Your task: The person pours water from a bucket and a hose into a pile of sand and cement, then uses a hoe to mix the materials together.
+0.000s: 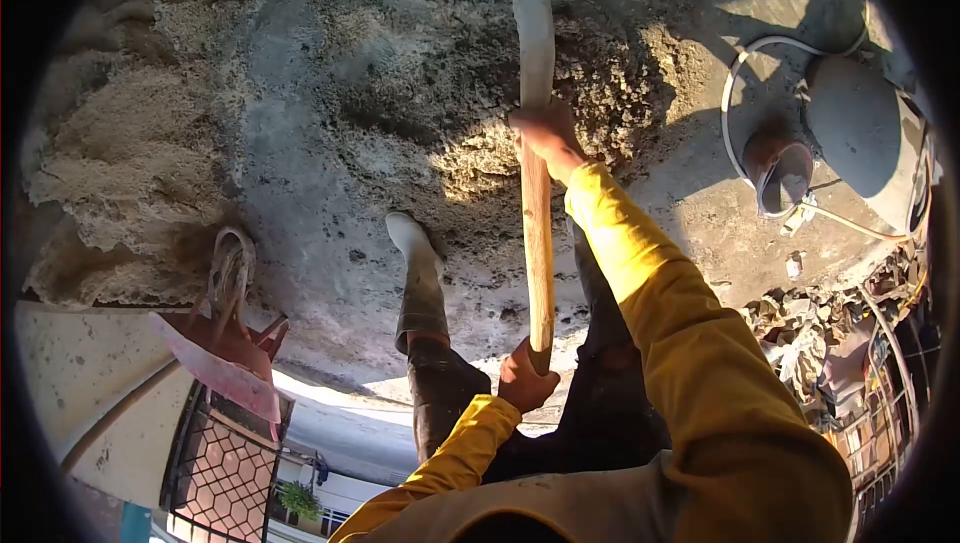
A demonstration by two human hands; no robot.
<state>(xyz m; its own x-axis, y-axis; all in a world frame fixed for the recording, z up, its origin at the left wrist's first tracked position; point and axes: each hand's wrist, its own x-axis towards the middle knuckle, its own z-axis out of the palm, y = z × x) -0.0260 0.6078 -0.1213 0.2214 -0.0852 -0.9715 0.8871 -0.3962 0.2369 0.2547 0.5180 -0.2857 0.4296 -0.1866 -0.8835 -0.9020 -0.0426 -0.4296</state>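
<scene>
A long wooden-handled hoe point(538, 233) runs up the middle of the head view, its upper handle coated in grey cement. Its head is mostly cut off at the top edge. My right hand point(548, 131) is closed around the handle about midway up. Lower down, near my legs, my left hand point(527, 378) wraps round the handle's bottom end. Beyond my hands spreads a rough, crumbly heap of damp sand or mortar mix point(490, 73), partly in shade.
A light boot point(412, 238) stands at the mix's near edge. To the left are a sand pile point(130, 153) and a reddish wheelbarrow point(225, 353). On the right lie a bucket point(785, 181), a pale hose point(728, 108), a large round container point(853, 123) and scrap debris point(800, 333).
</scene>
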